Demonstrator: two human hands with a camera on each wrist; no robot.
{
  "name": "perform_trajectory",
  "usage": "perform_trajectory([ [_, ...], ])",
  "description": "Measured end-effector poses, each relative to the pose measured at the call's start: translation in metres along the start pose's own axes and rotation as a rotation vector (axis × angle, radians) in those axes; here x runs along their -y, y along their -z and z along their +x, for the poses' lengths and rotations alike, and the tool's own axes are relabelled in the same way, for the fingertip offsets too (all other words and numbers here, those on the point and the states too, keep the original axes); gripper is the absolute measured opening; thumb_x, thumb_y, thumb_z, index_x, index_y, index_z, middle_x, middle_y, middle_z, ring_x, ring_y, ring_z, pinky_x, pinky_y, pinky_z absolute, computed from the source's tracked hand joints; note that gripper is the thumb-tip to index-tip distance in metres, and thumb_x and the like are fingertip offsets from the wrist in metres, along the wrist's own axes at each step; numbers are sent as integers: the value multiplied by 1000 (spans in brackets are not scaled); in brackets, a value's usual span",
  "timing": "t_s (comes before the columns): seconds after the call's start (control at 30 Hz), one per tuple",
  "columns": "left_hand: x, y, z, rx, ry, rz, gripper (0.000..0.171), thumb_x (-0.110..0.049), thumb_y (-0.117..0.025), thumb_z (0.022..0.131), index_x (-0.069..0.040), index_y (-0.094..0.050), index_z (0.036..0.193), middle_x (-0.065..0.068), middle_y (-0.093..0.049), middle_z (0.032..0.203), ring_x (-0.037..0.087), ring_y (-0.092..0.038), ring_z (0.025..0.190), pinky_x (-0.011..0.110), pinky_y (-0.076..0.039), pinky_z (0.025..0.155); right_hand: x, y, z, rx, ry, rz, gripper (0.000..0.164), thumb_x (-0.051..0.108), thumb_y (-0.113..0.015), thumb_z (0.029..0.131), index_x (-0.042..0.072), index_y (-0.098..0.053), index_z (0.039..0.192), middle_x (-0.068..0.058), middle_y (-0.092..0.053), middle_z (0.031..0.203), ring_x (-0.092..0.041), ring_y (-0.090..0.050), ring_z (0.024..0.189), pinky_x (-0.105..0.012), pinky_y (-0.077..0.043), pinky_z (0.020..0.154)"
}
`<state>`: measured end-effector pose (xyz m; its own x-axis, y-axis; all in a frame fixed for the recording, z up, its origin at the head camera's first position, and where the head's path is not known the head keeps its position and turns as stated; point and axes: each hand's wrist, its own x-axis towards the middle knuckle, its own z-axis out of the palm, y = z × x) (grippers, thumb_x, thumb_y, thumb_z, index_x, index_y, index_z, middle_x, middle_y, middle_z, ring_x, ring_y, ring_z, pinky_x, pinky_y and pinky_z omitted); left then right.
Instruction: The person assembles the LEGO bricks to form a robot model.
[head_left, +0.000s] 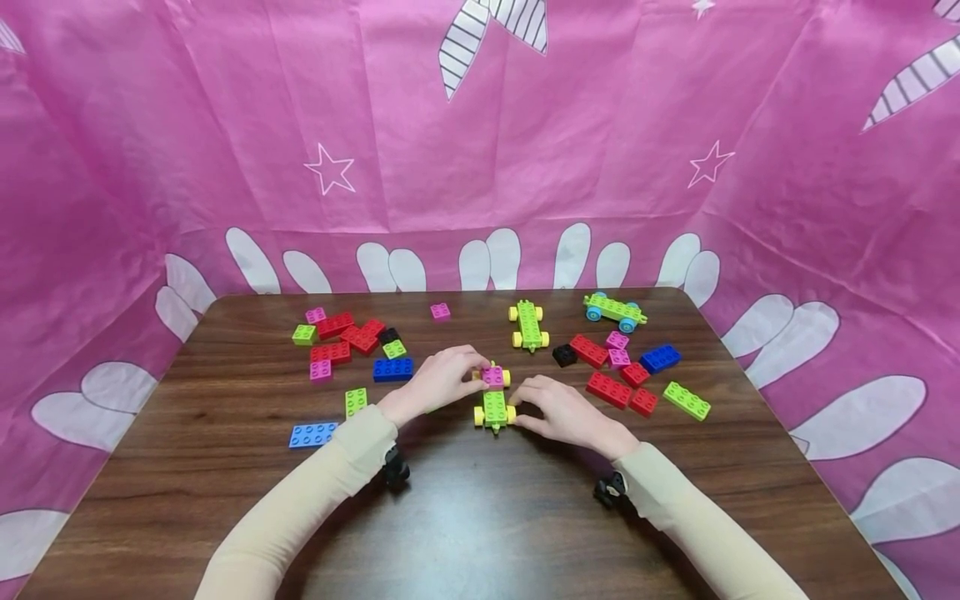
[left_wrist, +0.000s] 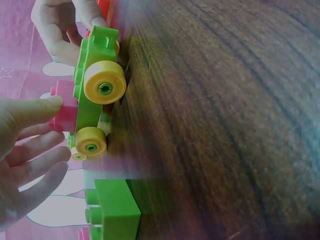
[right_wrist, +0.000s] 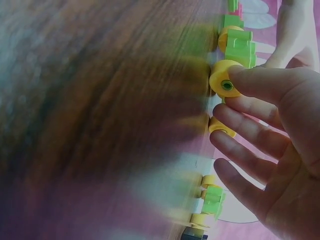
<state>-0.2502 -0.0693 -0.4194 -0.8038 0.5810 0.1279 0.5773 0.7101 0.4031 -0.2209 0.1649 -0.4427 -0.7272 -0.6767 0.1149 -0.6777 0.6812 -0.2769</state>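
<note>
A lime-green toy car base (head_left: 494, 408) with yellow wheels stands near the middle of the table, one end toward me. On its far half sits a pink brick (head_left: 492, 377), which my left hand (head_left: 438, 383) pinches between thumb and fingers from the left. Whether the brick is fully pressed down cannot be told. From the right, my right hand (head_left: 562, 412) holds the base at a near yellow wheel (right_wrist: 223, 80). Its thumb lies on that wheel and the other fingers are spread behind. The left fingers hide the far left wheel in the head view.
Beyond the hands stand a second yellow-wheeled base (head_left: 528, 325) and a blue-wheeled one (head_left: 615, 309). Loose bricks lie on both sides, among them a light blue brick (head_left: 313, 435), a dark blue brick (head_left: 393, 370) and a red brick (head_left: 608, 389). Pink cloth (head_left: 487, 150) surrounds the table.
</note>
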Motion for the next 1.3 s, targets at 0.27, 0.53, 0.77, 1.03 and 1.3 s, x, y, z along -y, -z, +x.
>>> perform_trajectory([
  [0.27,0,1,0,-1,-8,-14,32,-28,-68,85,-12,-66,113,2,-67,108,17,-64,92,32,-55,78,-1,0,0,5,-11,5,26,36,-70,82,21,-67,103,7,-65,99,-6,-57,93,-30,-53,83],
  [0.53,0,0,0,-4,-5,-32,33,-28,-69,85,-12,-66,113,3,-67,109,17,-64,91,31,-55,77,-1,1,0,10,-12,3,26,36,-70,82,21,-66,104,6,-65,99,-7,-57,94,-30,-53,84],
  [0.77,2,-2,0,-5,-1,-19,32,-30,-68,85,-14,-66,113,1,-67,108,15,-63,91,29,-54,77,0,0,0,12,-15,1,26,36,-69,83,21,-66,104,6,-64,100,-7,-57,95,-30,-53,84],
  [1.03,2,-3,-1,-13,-12,-18,33,-30,-68,86,-14,-66,114,1,-67,108,15,-63,89,28,-54,75,0,-1,-1,5,-6,-7,26,35,-69,83,21,-66,105,7,-64,99,-6,-57,93,-29,-53,82],
  [1.3,3,-4,-2,-22,-20,-17,33,-31,-67,86,-14,-66,114,1,-67,107,15,-63,88,28,-54,74,1,0,-1,3,-5,-8,27,35,-70,83,20,-66,105,6,-64,100,-7,-57,93,-30,-53,82],
])
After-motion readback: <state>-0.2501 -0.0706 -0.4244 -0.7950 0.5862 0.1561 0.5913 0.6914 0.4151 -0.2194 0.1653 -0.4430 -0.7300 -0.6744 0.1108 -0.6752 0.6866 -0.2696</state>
